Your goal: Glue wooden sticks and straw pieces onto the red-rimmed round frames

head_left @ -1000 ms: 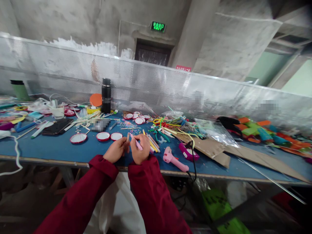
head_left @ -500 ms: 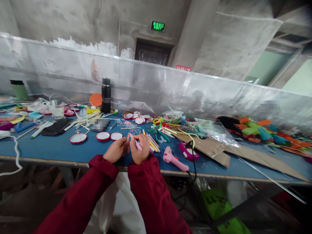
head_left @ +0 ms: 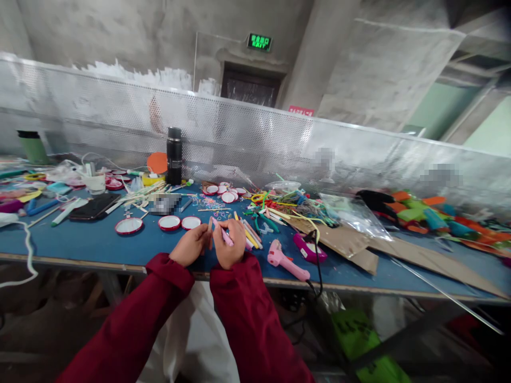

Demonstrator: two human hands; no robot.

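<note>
Close together near the table's front edge, both my hands are closed. In my right hand [head_left: 231,247] is a pink marker pen [head_left: 227,238], its tip end toward the other hand. My left hand [head_left: 189,246] pinches a small flat stick [head_left: 210,225], pale and standing roughly upright; fingers hide much of it. Several more marker pens [head_left: 252,234] lie just right of my right hand. Beyond my left hand are round red-rimmed lids with white insides, such as this lid [head_left: 169,223]. Tiny coloured pieces [head_left: 209,202] are scattered behind my hands.
A pink glue gun [head_left: 285,260] with a black cord lies right, beside a purple device [head_left: 309,248]. Behind stands a black bottle [head_left: 174,157]. A dark phone [head_left: 95,206] rests left. Cardboard [head_left: 343,239] and coloured pipe cleaners [head_left: 295,205] spread right, before a perforated metal screen [head_left: 247,127].
Almost nothing differs. Both hands keep the same place and grip; the whole view has shifted very slightly.
</note>
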